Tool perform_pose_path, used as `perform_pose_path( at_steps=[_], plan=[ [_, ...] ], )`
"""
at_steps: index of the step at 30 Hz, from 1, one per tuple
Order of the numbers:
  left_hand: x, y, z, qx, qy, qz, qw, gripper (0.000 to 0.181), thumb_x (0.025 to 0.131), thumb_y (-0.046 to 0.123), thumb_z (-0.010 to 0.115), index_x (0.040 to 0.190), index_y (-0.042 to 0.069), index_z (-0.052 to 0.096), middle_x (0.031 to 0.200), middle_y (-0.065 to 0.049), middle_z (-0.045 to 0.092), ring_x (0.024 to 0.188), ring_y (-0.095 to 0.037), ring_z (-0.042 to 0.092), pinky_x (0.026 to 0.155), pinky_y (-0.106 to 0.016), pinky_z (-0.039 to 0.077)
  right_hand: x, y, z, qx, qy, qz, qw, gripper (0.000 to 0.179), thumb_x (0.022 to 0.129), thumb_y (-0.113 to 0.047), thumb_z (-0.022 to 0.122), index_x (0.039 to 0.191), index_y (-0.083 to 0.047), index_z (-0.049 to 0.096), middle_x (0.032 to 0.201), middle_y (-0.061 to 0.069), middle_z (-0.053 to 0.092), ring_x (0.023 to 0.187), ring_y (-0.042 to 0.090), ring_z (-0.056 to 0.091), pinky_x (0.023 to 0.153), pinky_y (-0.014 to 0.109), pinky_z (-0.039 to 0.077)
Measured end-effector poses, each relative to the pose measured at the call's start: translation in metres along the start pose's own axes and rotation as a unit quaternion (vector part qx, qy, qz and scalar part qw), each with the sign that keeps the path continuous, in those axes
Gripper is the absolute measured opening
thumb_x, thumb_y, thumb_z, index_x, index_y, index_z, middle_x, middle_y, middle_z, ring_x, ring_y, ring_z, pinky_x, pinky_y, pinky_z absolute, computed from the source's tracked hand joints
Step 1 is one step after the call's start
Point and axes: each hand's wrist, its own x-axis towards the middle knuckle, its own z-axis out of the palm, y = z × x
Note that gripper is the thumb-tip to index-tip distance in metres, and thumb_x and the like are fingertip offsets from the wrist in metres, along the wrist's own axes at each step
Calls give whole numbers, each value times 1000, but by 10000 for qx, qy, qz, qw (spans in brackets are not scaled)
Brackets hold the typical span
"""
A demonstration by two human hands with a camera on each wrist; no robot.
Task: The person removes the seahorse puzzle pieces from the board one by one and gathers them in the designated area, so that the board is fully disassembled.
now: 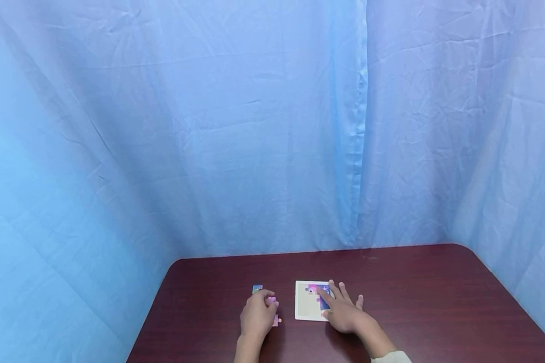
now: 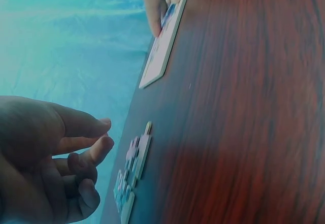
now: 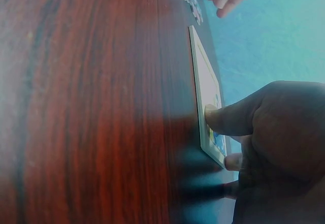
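A shallow puzzle tray [image 1: 303, 304] with a pale rim lies on the table, its right part filled with pink and blue jigsaw pieces [image 1: 313, 290]. Over that filled side my right hand [image 1: 344, 311] spreads its fingers, with thumb and fingertips resting on the pieces. In the right wrist view the thumb [image 3: 228, 120] presses down just inside the rim. To the tray's left, my left hand [image 1: 257, 313] hovers above loose jigsaw pieces [image 2: 136, 160]. Its fingers are loosely bent with nothing between them. The hand partly covers these pieces in the head view.
The dark red wooden table [image 1: 418, 287] has rounded far corners. Blue curtains [image 1: 263, 131] hang behind it and along both sides. One loose blue-green piece [image 1: 257, 289] lies at the far end of the group, a pink one [image 1: 275, 320] at the near end.
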Motion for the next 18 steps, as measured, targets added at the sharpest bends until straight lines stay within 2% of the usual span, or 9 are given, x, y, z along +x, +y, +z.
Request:
perform_pose_path(
  at_steps=[2, 7, 11, 18],
  plan=[
    [-1, 4, 3, -56, -77, 86, 9999, 19, 89, 15, 81, 107, 11, 79, 75, 9, 67, 67, -9, 65, 63, -38, 50, -2, -2, -2, 39, -13, -4, 10000, 63, 103, -20, 62, 162, -18, 41, 176, 22, 17, 163, 50, 5, 113, 88, -9],
    [-3, 14, 9, -126, -310, 266, 9991, 19, 90, 15, 80, 108, 10, 79, 71, 11, 63, 58, -2, 54, 60, -30, 45, -4, -6, -4, -45, 29, 10, 10000, 65, 103, -22, 63, 163, -16, 40, 176, 21, 18, 164, 49, 7, 114, 88, -6],
    [-5, 23, 13, -89, -435, 471, 9979, 18, 89, 14, 81, 106, 10, 79, 72, 11, 62, 62, -1, 50, 58, -27, 42, -2, -3, -1, -75, 59, 58, 9999, 68, 103, -24, 62, 165, -16, 36, 177, 19, 16, 164, 48, 6, 115, 87, -7],
    [-11, 39, 27, -39, -799, 990, 9919, 24, 84, 11, 86, 106, 9, 79, 77, 7, 60, 66, 0, 47, 66, -27, 44, 2, 4, 8, -216, 233, 39, 9995, 67, 104, -27, 59, 164, -10, 35, 177, 18, 17, 165, 46, 7, 115, 87, -5]
  ],
)
